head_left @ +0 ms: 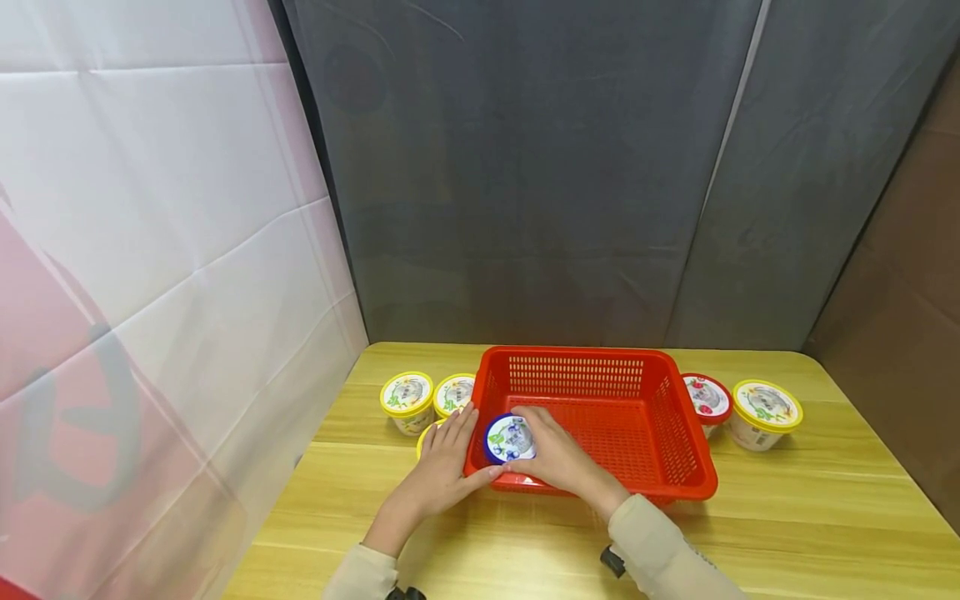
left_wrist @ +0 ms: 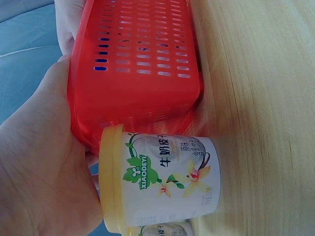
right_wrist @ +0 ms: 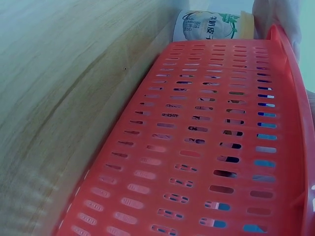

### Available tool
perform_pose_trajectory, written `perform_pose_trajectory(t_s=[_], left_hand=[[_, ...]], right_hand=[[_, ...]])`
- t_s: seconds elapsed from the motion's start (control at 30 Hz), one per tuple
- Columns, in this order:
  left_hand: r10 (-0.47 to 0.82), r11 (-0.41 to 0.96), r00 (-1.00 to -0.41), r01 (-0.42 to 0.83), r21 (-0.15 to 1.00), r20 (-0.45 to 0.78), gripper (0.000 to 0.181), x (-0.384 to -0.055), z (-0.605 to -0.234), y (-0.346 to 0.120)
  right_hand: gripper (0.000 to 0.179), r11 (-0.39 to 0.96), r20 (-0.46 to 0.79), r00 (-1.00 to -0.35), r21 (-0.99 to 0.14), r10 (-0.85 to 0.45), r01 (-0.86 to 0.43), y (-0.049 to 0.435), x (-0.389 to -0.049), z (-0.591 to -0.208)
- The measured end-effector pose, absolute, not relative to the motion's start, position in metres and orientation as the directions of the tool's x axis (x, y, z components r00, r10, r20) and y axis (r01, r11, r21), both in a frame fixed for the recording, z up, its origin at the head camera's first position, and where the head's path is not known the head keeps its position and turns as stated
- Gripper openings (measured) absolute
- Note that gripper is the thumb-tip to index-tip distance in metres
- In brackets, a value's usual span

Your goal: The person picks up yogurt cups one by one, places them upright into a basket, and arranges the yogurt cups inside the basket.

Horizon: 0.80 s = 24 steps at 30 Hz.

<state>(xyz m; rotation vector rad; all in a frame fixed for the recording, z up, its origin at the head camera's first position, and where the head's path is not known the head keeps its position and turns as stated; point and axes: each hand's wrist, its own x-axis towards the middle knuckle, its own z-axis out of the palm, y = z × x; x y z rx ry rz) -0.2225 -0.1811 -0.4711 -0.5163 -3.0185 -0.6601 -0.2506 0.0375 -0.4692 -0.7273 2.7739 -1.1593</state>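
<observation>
A round white printed tub with a dark blue-rimmed lid [head_left: 507, 439] is held inside a rectangular red plastic basket [head_left: 648, 429] with slotted walls, in its near left corner. The tub is gripped at its lid by the right hand [head_left: 561, 454], the thumb placed on the near side and the fingers on the far side. The left rim of the basket is touched by the left hand [head_left: 444, 468], whose fingers are laid out straight toward the far side, with the thumb stretched out to the right along the near rim; nothing is seen to be grasped by it.

Just left of the basket, a round white tub with a yellow lid [left_wrist: 167, 182] is partly covered by the left hand in the head view; green leaves and yellow flowers are printed on its side. Beyond it, two more yellow-lidded tubs [head_left: 407, 394] are set side by side. To the right of the basket, a red-lidded white tub [head_left: 707, 397] is placed just beside another yellow-lidded tub [head_left: 765, 407]. All are supported by a light wood-grained table [head_left: 795, 533], which is backed by dark grey cloth [head_left: 540, 183].
</observation>
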Motion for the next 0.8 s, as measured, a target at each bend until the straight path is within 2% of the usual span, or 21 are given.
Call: perform_pose_trajectory(t_s=[0.47, 0.8], left_hand=[[0.322, 0.855, -0.943, 0.330, 0.400, 0.088, 0.100, -0.2225, -0.4702, -0.1821], [0.335, 0.848, -0.936, 0.348, 0.399, 0.103, 0.098, -0.2219, -0.4692, -0.1831]], right_hand=[[0.084, 0.615, 0.130, -0.889, -0.678, -0.440, -0.403, 0.0372, -0.2502, -0.4692], [0.080, 0.631, 0.181, -0.893, -0.651, -0.412, -0.422, 0.0370, -0.2491, -0.4688]])
